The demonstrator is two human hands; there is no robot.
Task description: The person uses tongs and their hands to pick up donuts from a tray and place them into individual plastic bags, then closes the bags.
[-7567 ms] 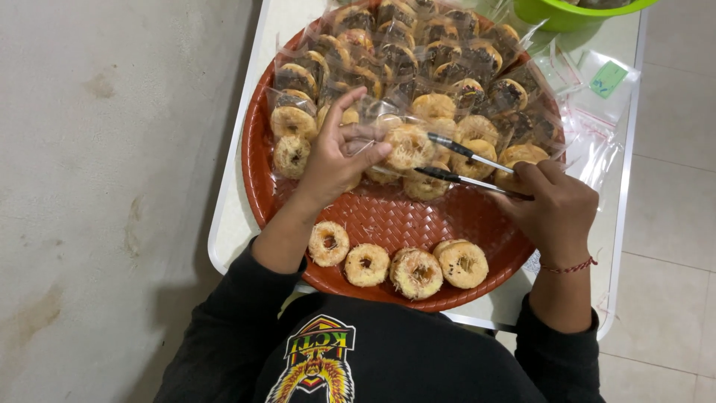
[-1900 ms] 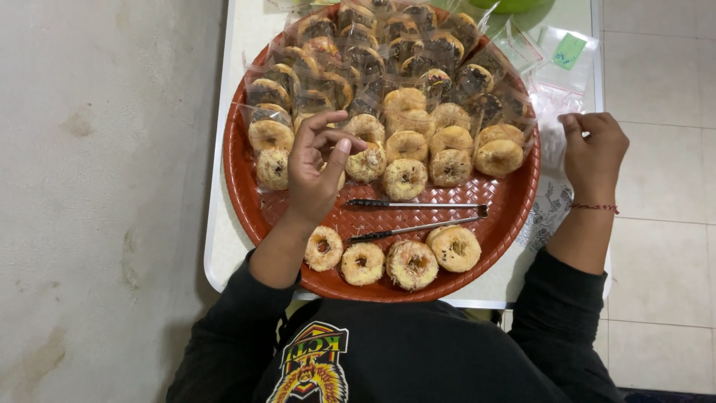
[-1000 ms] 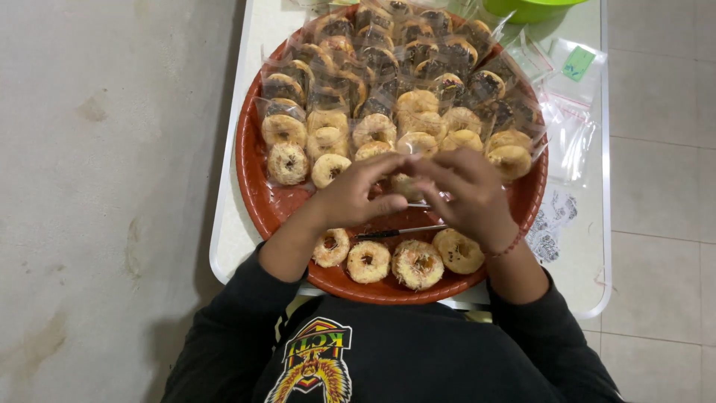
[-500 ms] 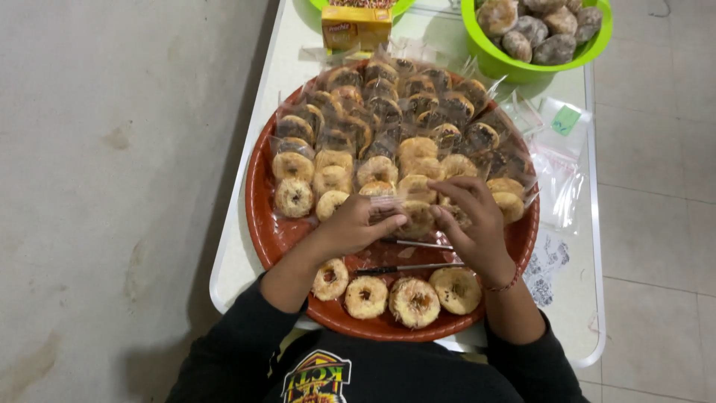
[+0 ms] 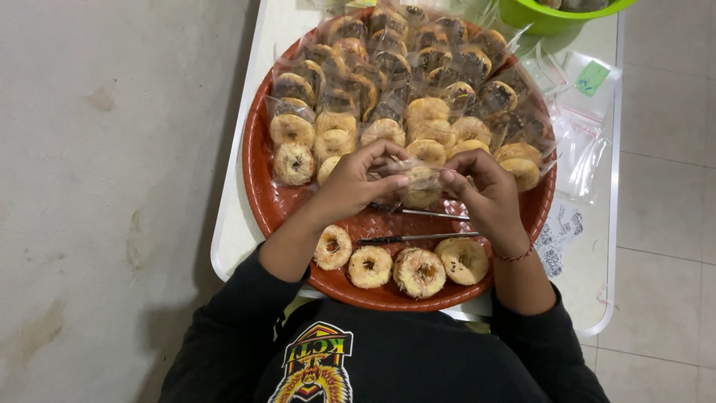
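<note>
Golden, ring-shaped pastries (image 5: pixel 398 266), four of them unwrapped, lie in a row at the near edge of the round reddish-brown woven tray (image 5: pixel 257 183). Just beyond them rests a pair of thin metal tongs (image 5: pixel 418 226), free of both hands. Above the tongs, over the middle of the tray, the left hand (image 5: pixel 356 181) and the right hand (image 5: pixel 483 195) meet around one pale ring pastry in a small clear plastic bag (image 5: pixel 418 179); both pinch the bag's edges with fingertips, so the pastry hangs between them. To do this well, I judge the fingers should grip only the plastic, keep the pastry level, and press the opening flat without crushing the crumb. Farther off sit rows of already bagged pastries (image 5: pixel 388 82), some darker on top. Beyond the tray, a bright green plastic bowl (image 5: pixel 552 15) stands on the white table (image 5: pixel 597 246), and loose clear bags (image 5: pixel 582 149) lie to the right.
</note>
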